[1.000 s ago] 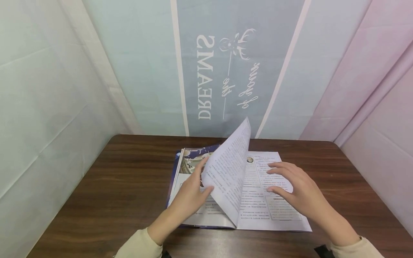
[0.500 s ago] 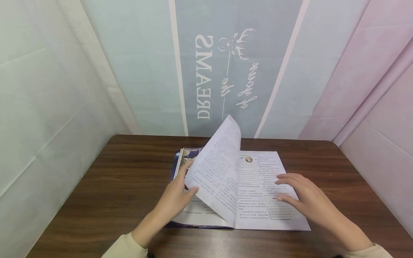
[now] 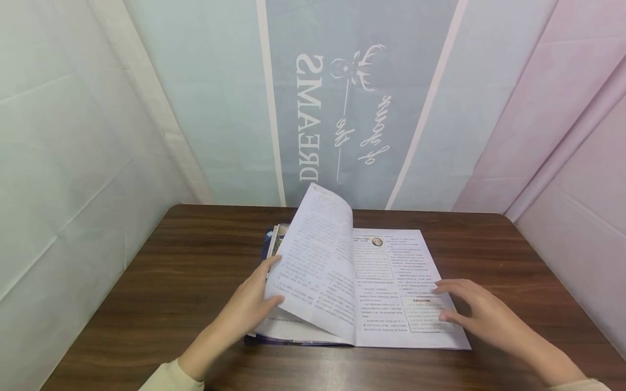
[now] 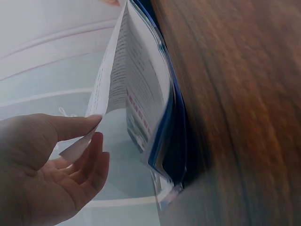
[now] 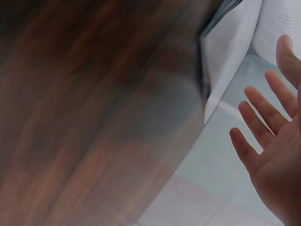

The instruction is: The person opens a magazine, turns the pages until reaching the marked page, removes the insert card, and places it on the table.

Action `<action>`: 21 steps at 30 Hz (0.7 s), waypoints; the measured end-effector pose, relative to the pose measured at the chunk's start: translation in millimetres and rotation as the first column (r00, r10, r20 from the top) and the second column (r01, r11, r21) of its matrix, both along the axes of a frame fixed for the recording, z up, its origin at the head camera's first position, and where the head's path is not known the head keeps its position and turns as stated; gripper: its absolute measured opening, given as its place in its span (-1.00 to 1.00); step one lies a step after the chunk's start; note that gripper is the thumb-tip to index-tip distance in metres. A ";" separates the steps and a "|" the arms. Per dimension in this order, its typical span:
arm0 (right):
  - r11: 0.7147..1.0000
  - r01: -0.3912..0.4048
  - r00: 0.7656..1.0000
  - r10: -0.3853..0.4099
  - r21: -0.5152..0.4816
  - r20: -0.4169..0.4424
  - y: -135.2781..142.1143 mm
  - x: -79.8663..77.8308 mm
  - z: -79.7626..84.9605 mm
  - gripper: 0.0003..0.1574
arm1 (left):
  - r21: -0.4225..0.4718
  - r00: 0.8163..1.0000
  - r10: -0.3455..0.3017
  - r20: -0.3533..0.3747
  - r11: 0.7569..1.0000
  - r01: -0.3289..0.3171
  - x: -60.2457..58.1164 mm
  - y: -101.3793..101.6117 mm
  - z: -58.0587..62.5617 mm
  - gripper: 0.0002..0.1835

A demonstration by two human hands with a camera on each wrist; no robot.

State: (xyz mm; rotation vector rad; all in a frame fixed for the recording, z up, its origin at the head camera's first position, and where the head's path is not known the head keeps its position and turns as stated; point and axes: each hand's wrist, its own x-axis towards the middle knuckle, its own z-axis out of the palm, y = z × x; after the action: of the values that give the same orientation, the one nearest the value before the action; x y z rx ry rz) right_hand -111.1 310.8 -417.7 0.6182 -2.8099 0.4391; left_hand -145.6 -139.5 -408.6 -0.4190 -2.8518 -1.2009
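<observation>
An open magazine [image 3: 391, 304] lies on the wooden table, dense with printed text. One page [image 3: 313, 260] stands raised from the spine and leans over the left half. My left hand [image 3: 249, 296] pinches the free edge of that page; in the left wrist view, the thumb presses it against the curled fingers [image 4: 96, 146]. Over the right edge of the right-hand page, my right hand [image 3: 479, 312] hovers with relaxed fingers and holds nothing. The right wrist view shows its fingers [image 5: 256, 110] spread apart, with the magazine's corner [image 5: 211, 84] beyond them.
The dark brown table [image 3: 161, 282] extends on both sides of the magazine. Behind its far edge hangs a pale printed cloth [image 3: 235, 108] with mirrored lettering. White fabric walls [image 3: 63, 163] stand at left and right.
My left hand has carried the page leftward, over from the spine, uncovering more of the right-hand page. My right hand has drawn back to the right and nearer to me.
</observation>
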 end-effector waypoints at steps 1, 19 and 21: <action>1.000 0.001 1.000 -0.001 -0.011 0.015 3.1 0.5 -2.3 -0.32 | -0.012 1.000 -0.002 0.001 1.000 0.002 0.3 -1.5 -0.8 -0.12; 0.993 -0.079 0.995 0.084 -0.086 0.059 32.1 6.8 -29.8 -0.24 | -0.259 0.988 -0.129 0.082 0.955 0.146 9.8 -21.6 -14.9 -0.22; 0.993 -0.083 0.994 0.088 -0.079 0.064 33.8 6.8 -30.7 -0.22 | -0.274 0.986 -0.139 0.092 0.948 0.159 10.4 -21.9 -15.5 -0.21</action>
State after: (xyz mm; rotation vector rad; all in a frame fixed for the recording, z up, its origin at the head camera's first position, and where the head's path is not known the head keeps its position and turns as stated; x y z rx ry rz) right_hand -104.3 344.6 -448.5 0.7229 -2.8221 0.5911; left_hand -135.2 -161.4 -424.1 -0.6224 -3.1132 -0.8415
